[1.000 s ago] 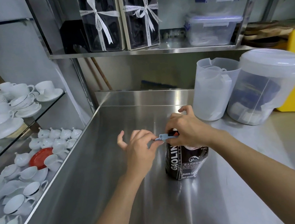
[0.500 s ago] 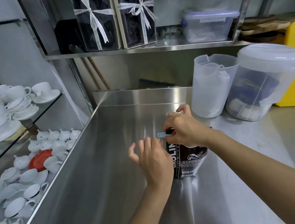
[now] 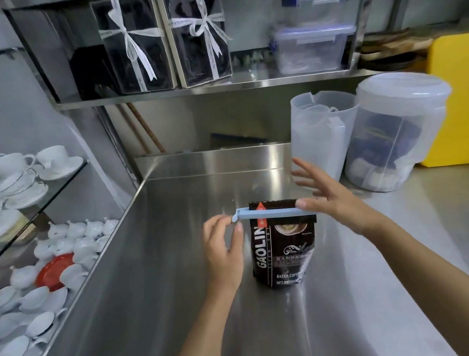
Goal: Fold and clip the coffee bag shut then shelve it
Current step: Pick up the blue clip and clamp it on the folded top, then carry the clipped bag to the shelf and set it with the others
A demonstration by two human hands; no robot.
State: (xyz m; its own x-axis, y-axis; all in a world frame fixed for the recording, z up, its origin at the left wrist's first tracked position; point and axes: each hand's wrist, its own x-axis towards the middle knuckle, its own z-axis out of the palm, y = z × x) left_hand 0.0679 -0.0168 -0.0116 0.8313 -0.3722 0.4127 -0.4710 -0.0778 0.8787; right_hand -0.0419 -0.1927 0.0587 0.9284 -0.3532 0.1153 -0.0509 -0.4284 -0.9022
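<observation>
Coffee bag stands between our hands, blue clip across its fold. Our left hand pinches the clip's end; our right hand is spread, thumb on the clip. If the clip isn't latched, the fold may spring open.

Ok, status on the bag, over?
Left hand pinches end of clip; right hand open, thumb on clip. Clip lies across folded top of bag, upright on counter, not yet shelved. Jug behind, apart from bag.
</observation>
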